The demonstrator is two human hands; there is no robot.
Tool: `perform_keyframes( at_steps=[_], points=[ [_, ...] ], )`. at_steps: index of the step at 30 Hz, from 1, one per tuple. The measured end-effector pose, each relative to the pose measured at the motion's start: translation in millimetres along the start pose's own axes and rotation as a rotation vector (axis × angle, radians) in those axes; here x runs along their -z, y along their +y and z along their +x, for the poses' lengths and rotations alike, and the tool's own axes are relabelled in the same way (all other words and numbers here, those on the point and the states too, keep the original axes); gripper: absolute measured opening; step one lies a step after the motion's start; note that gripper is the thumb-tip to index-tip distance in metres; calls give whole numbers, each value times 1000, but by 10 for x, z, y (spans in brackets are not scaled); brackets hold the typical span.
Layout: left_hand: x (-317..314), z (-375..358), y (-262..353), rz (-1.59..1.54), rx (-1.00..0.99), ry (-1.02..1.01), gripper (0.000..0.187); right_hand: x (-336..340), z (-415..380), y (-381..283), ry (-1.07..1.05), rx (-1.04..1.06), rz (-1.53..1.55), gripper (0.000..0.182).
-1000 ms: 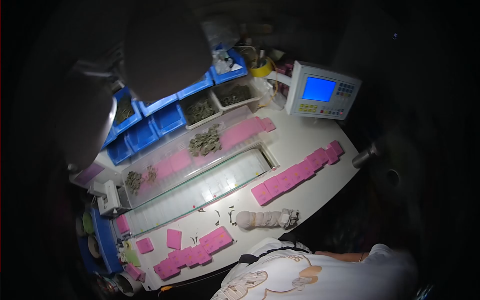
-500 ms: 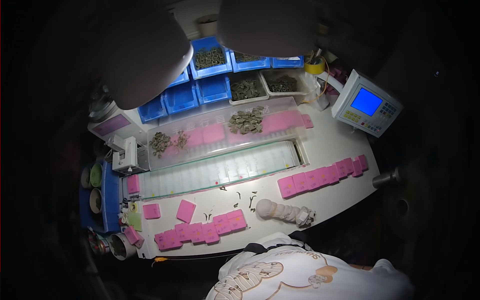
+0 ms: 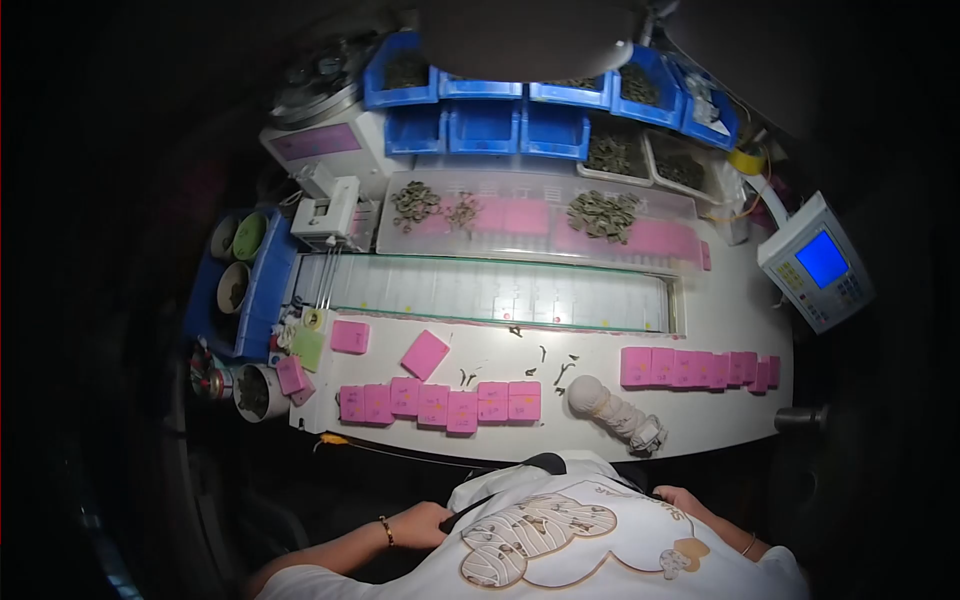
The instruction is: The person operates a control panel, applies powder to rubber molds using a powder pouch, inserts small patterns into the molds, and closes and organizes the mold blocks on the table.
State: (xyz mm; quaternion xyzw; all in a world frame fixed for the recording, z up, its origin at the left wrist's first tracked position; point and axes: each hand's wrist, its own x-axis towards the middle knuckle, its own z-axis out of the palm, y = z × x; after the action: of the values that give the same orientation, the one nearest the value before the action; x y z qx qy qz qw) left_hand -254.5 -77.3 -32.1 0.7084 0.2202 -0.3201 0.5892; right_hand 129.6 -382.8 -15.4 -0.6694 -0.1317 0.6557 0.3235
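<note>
- Left hand [image 3: 418, 523] at 7 o'clock and right hand [image 3: 682, 500] at 5 o'clock rest against the white shirt [image 3: 560, 530], below the table edge; fingers curled, holding nothing that shows.
- Nearest work: row of pink blocks [image 3: 440, 402], 6 o'clock side of the white table [image 3: 720, 420].
- Judgement: reach up squarely, lifting clear of small dark clips [image 3: 545, 365].
- Glove [image 3: 615, 410] lies in the right hand's path; control panel [image 3: 817, 262] at 3 o'clock.

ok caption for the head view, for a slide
Both hands, left hand and right hand, at the waist below a bench with rows of pink blocks.
</note>
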Motion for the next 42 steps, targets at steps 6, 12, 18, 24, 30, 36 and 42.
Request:
perform_keyframes(
  at_steps=[6,12,18,24,30,36,42],
  points=[
    [203,131,186,-70,-33,236,29,-289,291,-715,124,-40,-41,19],
    [267,425,353,-513,-110,358,13,-488,426,-1032,103,27,-32,24],
    [480,690,820,-460,-318,458,21,-555,540,-1019,50,60,-77,28],
    [472,779,1179,-530,-377,322,29,-465,403,-1136,36,66,-86,35],
    [494,627,1076,-395,-387,230,31,-373,490,-800,-99,172,-5,53],
    [544,423,992,-441,-243,69,27,-445,343,-1133,-207,121,-95,68],
    [852,418,406,-473,-267,401,31,-296,425,-990,-264,85,-147,67]
  ],
)
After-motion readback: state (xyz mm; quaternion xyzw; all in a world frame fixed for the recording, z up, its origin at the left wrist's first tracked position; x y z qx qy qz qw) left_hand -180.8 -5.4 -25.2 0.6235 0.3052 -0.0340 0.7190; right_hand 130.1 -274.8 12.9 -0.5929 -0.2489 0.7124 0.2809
